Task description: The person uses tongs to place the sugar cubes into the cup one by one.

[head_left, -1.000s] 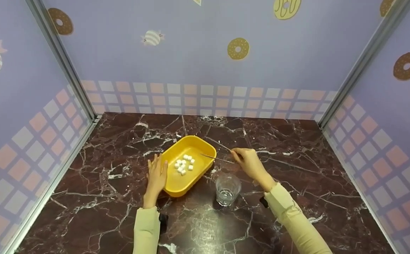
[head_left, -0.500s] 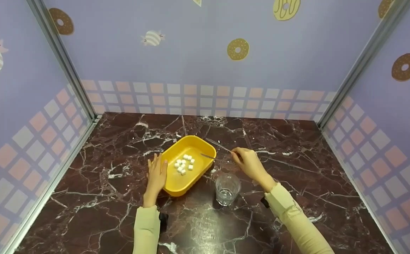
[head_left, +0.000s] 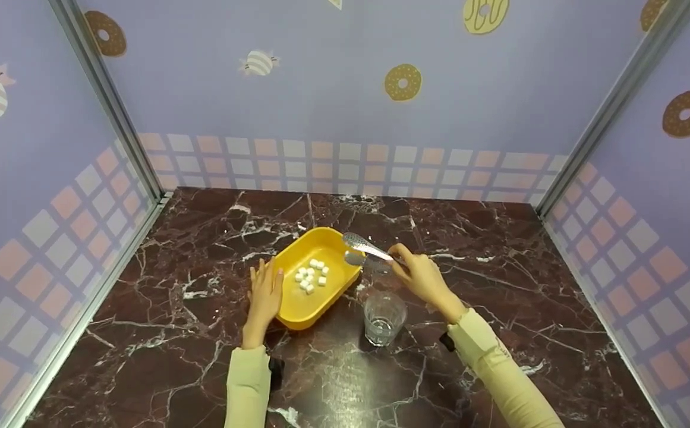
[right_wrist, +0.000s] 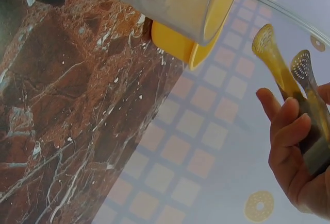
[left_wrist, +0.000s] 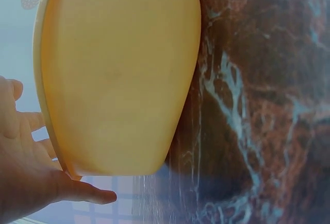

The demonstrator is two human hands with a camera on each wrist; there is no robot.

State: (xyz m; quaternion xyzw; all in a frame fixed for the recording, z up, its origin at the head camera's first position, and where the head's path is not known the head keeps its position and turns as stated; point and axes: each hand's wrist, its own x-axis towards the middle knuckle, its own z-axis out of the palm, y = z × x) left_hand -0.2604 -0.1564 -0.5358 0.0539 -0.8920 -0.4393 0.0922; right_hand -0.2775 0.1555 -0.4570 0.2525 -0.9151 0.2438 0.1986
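Observation:
My right hand (head_left: 425, 276) grips a pair of metal tongs (head_left: 374, 251) above the right end of a yellow basin (head_left: 290, 309). The perforated, spoon-shaped ends of the tongs stand apart with nothing between them, as the right wrist view shows. Several small white cubes (head_left: 322, 281) lie loosely grouped on the basin's floor. At the basin's left rim rests my left hand (head_left: 264, 294), its fingers fairly straight. The left wrist view shows that hand's thumb (left_wrist: 90, 192) stretched out by the basin's corner. Between the basin and my right forearm stands a clear glass (head_left: 385, 321).
A dark red marbled tabletop (head_left: 190, 351) lies under everything. Purple patterned panels (head_left: 321, 107) enclose it at the back and both sides, joined by metal corner posts (head_left: 612, 113). The glass stands close below the right hand in the head view.
The tongs have turned from edge-on to showing their broad perforated ends, and those ends look slightly closer together. My left hand, the basin, the cubes and the glass stay in place.

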